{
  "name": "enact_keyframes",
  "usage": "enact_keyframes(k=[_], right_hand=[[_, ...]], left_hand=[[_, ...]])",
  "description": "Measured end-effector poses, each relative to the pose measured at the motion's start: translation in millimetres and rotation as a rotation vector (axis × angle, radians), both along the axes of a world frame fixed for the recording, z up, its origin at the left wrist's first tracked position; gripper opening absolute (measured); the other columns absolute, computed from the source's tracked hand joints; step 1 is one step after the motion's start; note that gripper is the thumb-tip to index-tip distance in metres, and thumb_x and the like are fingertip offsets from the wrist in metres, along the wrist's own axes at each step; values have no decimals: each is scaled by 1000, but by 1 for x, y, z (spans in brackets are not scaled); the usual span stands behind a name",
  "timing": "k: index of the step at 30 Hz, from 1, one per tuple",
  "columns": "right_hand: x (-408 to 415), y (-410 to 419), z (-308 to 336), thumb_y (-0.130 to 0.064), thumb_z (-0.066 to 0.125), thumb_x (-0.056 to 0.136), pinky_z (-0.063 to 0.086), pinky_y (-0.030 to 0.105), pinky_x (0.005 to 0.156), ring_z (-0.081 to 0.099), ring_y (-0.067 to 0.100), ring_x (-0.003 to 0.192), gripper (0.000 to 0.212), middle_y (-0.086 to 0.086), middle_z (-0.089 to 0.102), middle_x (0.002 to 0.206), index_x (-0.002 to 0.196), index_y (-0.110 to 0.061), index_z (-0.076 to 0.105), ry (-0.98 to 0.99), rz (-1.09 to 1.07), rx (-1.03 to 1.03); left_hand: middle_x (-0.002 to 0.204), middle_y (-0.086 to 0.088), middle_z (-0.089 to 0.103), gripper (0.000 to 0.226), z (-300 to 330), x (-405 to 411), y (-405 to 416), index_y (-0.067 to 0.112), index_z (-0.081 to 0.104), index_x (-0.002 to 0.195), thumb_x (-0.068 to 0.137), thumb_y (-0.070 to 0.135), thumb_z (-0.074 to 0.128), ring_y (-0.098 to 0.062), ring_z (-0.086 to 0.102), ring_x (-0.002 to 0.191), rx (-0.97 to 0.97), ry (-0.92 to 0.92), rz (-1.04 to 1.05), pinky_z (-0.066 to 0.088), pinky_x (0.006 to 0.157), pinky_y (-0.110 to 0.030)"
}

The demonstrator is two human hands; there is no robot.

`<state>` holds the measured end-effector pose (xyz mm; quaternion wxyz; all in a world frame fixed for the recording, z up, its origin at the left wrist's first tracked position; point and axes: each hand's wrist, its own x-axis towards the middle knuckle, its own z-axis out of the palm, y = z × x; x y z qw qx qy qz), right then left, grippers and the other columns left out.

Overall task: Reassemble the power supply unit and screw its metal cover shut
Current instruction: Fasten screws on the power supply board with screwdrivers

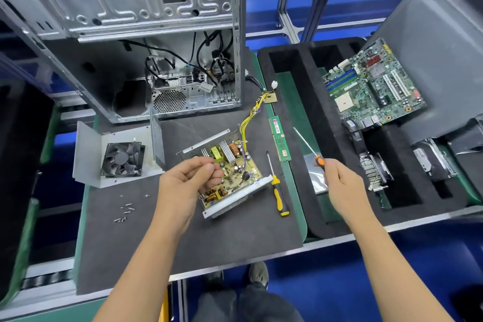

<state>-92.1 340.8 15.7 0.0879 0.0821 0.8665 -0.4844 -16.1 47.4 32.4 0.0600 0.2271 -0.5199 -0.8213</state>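
Left hand (pixel 192 178) pinches, contents unclear, directly above PSU board (pixel 232 172); right hand (pixel 337 178) grasps screwdriver (pixel 309 148), shaft angled away-left.

The mat (pixel 235 230) is matt, dark grey foam with a rough grain. At ten o'clock the metal cover (pixel 87 146) is dull brushed sheet steel; at three o'clock the bag (pixel 315 175) is glossy silver foil.

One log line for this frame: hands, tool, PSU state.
left hand: fingers curled above open PSU board | right hand: grips orange-handled screwdriver | fan cover: off, left
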Motion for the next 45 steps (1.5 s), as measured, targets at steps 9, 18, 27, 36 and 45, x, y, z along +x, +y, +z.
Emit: enact_keyframes(k=[9, 18, 27, 36, 45], right_hand=[[20, -72, 54, -15, 66, 93, 43, 28, 58, 53, 10, 58, 19, -4, 65, 61, 85, -22, 81, 123, 381, -297], [16, -76, 52, -19, 63, 96, 37, 27, 60, 45, 14, 58, 22, 3, 48, 53, 85, -21, 81, 37, 388, -289], [6, -77, 56, -28, 66, 93, 42, 25, 59, 52, 10, 59, 21, 0, 61, 61, 79, -28, 80, -27, 430, -205], [-8, -75, 67, -4, 74, 76, 53, 28, 54, 65, 23, 59, 16, 14, 66, 81, 89, -9, 65, -345, 213, -868], [4, -102, 57, -10, 72, 88, 56, 23, 63, 71, 18, 70, 22, 12, 71, 83, 106, -4, 59, -94, -222, -971]], left_hand=[[87, -16, 76, 13, 6, 1, 7, 15, 79, 82, 76, 8, 70, -25, 75, 83, 82, 52, 29, 59, 73, -25], [84, -14, 76, 16, 6, 7, 1, 17, 80, 84, 76, 9, 69, -22, 75, 76, 83, 78, 27, 59, 71, -23], [83, -20, 75, 15, 6, 9, -7, 15, 80, 83, 73, 7, 72, -25, 76, 79, -10, 38, -25, 59, 71, -25], [82, -21, 75, 15, 8, 4, -8, 15, 80, 87, 74, 11, 74, -26, 75, 78, -25, 44, -26, 59, 71, -25], [85, -22, 75, 11, 13, -8, 7, 14, 80, 85, 76, 10, 75, -25, 76, 80, -17, 28, 29, 59, 70, -24]])
